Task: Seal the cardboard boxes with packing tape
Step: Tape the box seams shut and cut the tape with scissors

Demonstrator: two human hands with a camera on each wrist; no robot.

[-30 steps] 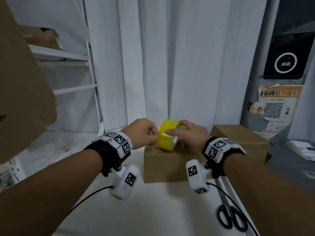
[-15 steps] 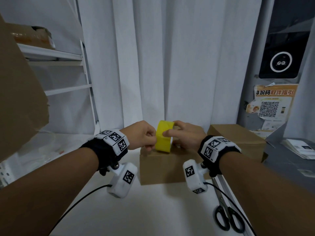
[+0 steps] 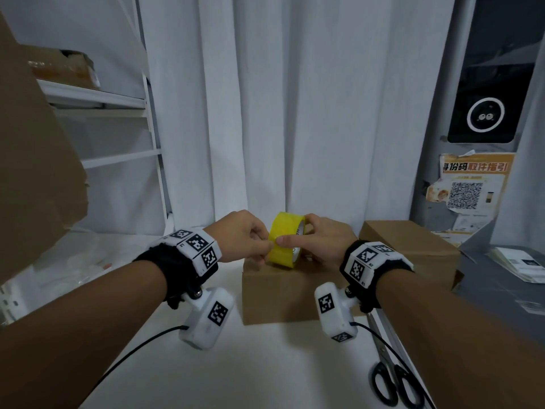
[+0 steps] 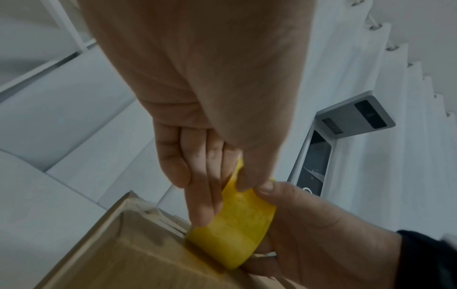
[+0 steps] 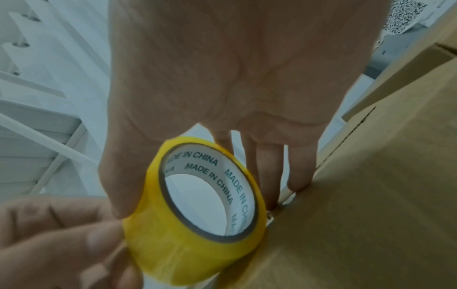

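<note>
A yellow tape roll (image 3: 284, 240) stands on edge on top of a closed cardboard box (image 3: 277, 293) on the white table. My right hand (image 3: 317, 242) grips the roll (image 5: 197, 211), thumb on its outer face and fingers behind it. My left hand (image 3: 246, 240) pinches the tape's surface on the roll's left side, thumb and curled fingers pressed on the yellow film (image 4: 237, 221). The box's top (image 4: 138, 258) shows under the roll in the left wrist view. Whether a loose tape end is lifted I cannot tell.
A second cardboard box (image 3: 410, 249) sits to the right. Black-handled scissors (image 3: 392, 382) lie at the table's right edge. A white shelf rack (image 3: 118, 128) stands at left, a large cardboard sheet (image 3: 32, 172) leans near it, and a white curtain (image 3: 295, 98) hangs behind.
The roll has turned slightly, so its white core shows on the right. Both hands keep their hold on it above the box, barely shifted.
</note>
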